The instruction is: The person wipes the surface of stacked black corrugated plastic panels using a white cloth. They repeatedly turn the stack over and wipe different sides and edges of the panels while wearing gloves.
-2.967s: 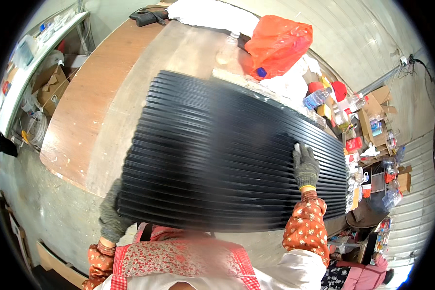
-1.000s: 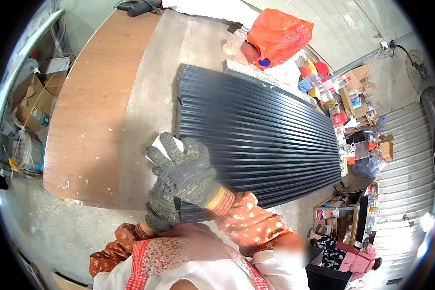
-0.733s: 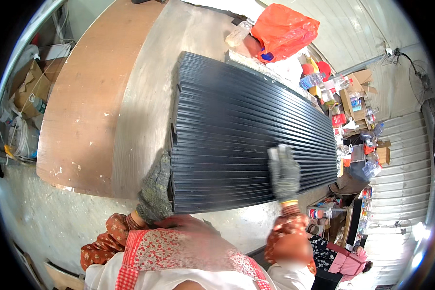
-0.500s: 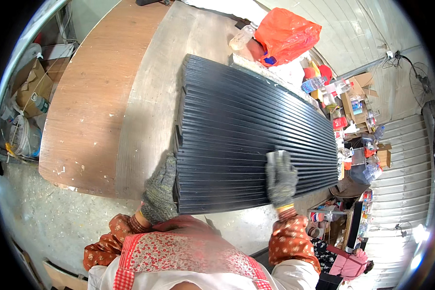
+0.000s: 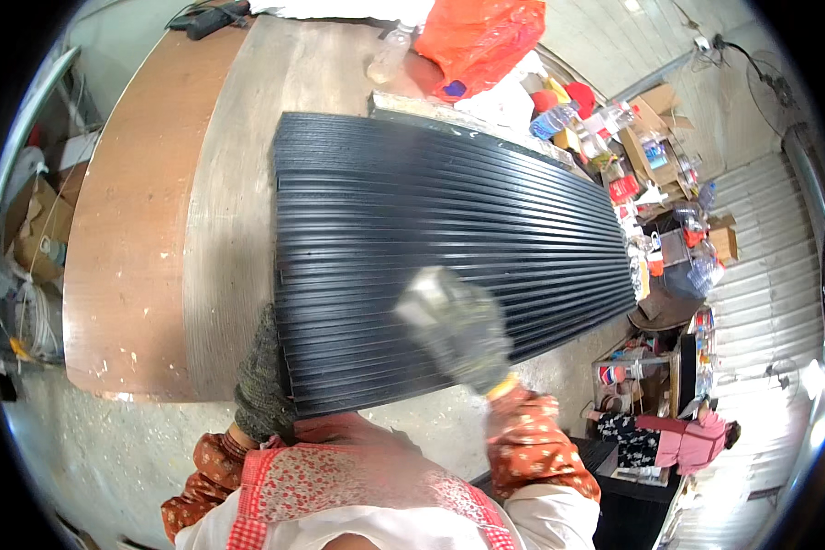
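A cluttered workshop with a concrete floor is seen from above, and a long worktable (image 5: 128, 247) with a brown wooden strip along its left edge and a grey central surface fills most of the view. A black ribbed panel (image 5: 449, 229) is laid flat on the grey surface, its ribs running across the table from the left portion toward the right edge, where its far end overhangs. The near left corner of the panel is gripped by the left hand (image 5: 264, 380), which is covered by a dark knitted glove; the fingers are closed around the panel's edge. The right hand (image 5: 456, 328), in a light grey glove, is positioned over the near edge of the panel and is blurred by motion; whether it is touching or grasping the panel cannot be told. Patterned orange sleeves are visible at both wrists. At the far edge of the table, an orange plastic bag (image 5: 481, 37) is placed just beyond the panel, with a clear plastic bottle (image 5: 390, 57) beside it. Cardboard boxes (image 5: 655, 137) and bottles are stacked beyond the right edge of the table.
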